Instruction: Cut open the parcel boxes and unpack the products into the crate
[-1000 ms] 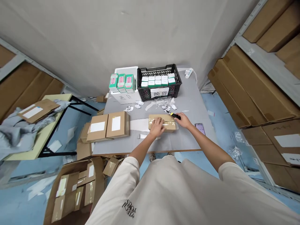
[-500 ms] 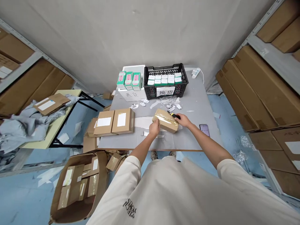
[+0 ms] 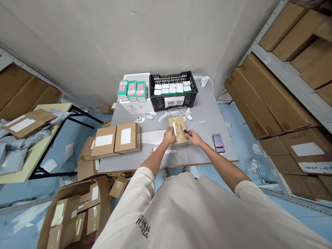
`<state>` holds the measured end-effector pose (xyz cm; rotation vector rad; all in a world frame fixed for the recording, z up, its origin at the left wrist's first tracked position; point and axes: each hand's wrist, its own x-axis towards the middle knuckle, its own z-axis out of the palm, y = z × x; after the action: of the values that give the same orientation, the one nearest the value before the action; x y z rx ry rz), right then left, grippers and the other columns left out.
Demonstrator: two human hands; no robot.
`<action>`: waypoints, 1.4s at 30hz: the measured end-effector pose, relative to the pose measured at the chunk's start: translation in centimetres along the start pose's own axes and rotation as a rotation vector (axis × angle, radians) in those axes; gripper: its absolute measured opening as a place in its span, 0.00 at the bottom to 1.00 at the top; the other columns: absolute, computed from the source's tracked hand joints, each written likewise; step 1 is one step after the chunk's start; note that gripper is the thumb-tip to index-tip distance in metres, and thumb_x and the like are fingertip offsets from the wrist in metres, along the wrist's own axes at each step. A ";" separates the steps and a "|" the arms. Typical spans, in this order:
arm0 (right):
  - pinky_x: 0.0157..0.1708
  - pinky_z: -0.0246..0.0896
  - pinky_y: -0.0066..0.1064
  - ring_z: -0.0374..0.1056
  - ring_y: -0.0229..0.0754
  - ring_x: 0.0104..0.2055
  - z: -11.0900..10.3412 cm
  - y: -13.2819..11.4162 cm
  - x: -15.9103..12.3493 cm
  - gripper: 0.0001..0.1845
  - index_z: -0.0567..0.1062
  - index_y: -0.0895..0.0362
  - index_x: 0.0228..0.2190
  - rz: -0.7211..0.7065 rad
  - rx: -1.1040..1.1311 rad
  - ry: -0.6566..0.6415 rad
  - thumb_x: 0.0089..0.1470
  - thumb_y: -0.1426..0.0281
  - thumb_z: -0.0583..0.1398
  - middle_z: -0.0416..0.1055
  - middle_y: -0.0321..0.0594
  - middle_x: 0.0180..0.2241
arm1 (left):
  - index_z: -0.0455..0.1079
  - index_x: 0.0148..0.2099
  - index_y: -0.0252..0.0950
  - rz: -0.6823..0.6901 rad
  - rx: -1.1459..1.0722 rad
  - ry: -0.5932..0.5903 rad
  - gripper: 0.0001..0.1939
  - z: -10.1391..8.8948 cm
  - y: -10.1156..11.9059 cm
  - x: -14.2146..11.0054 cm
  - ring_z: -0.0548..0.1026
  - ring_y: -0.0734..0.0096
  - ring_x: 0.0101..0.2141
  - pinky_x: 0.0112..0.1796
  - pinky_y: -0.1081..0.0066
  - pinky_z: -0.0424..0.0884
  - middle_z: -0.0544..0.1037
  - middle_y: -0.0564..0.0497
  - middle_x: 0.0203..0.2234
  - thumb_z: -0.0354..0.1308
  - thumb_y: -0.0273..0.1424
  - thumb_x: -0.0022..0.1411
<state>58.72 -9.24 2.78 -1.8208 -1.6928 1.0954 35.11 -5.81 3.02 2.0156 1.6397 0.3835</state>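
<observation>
A small taped cardboard box (image 3: 181,138) stands on the grey table in front of me, its brown tape shining on top. My left hand (image 3: 169,135) grips the box along its left side, fingers closed on the edge. In my right hand (image 3: 194,137) is a yellow and black utility knife (image 3: 185,131), its tip over the box's top near the tape. Whether the blade touches the cardboard I cannot tell. Crumpled paper and clear plastic wrap (image 3: 177,111) lie just behind the box.
Two labelled cardboard boxes (image 3: 127,139) sit at the table's left. Behind are a white bin (image 3: 136,108) with green-and-pink boxes and a black crate (image 3: 192,97) of white-topped boxes. A phone (image 3: 218,143) lies right. A large open carton (image 3: 105,197) stands lower left.
The taped box has been turned so its long side points away from me. My right hand and the knife have shifted over its top. The whole view has swung slightly right.
</observation>
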 end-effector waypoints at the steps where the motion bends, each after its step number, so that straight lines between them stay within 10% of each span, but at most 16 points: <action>1: 0.44 0.67 0.36 0.75 0.47 0.43 0.3 0.0 -0.2 0.15 0.72 0.52 0.47 0.011 0.039 -0.013 0.63 0.57 0.58 0.81 0.40 0.41 | 0.67 0.59 0.40 0.002 0.007 -0.010 0.20 -0.2 -0.1 0.1 0.74 0.57 0.53 0.55 0.60 0.70 0.69 0.41 0.58 0.44 0.25 0.69; 13: 0.38 0.66 0.34 0.76 0.44 0.40 -1.9 2.9 0.9 0.19 0.64 0.52 0.45 0.064 0.342 0.036 0.60 0.53 0.58 0.77 0.44 0.47 | 0.53 0.71 0.40 -0.130 0.174 -0.002 0.38 2.6 6.4 -0.7 0.58 0.45 0.66 0.63 0.50 0.57 0.59 0.37 0.67 0.55 0.49 0.65; 20: 0.37 0.66 0.34 0.76 0.43 0.38 -1.3 3.8 0.3 0.18 0.65 0.53 0.44 0.076 0.369 0.052 0.59 0.54 0.59 0.76 0.43 0.45 | 0.51 0.71 0.40 -0.133 0.282 -0.087 0.43 2.8 8.3 -0.4 0.56 0.43 0.68 0.63 0.49 0.53 0.56 0.33 0.69 0.62 0.44 0.58; 35: 0.48 0.67 0.34 0.73 0.44 0.47 0.2 2.3 -0.8 0.18 0.69 0.53 0.43 0.101 0.385 0.056 0.60 0.54 0.59 0.77 0.42 0.43 | 0.50 0.71 0.52 0.402 0.381 -0.451 0.51 -3.7 -1.0 -1.7 0.56 0.46 0.68 0.65 0.47 0.49 0.56 0.41 0.68 0.67 0.23 0.49; 42: 0.53 0.67 0.38 0.74 0.45 0.49 2.0 0.6 -1.0 0.16 0.69 0.52 0.39 0.053 0.482 -0.016 0.59 0.54 0.61 0.78 0.41 0.42 | 0.57 0.67 0.43 0.210 0.349 -0.279 0.37 -2.2 0.1 -1.6 0.64 0.44 0.62 0.60 0.50 0.58 0.65 0.39 0.61 0.65 0.36 0.59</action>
<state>57.55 -10.75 1.39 -1.5538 -1.2496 1.3978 33.69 -6.89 5.05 2.3806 1.4006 -0.1224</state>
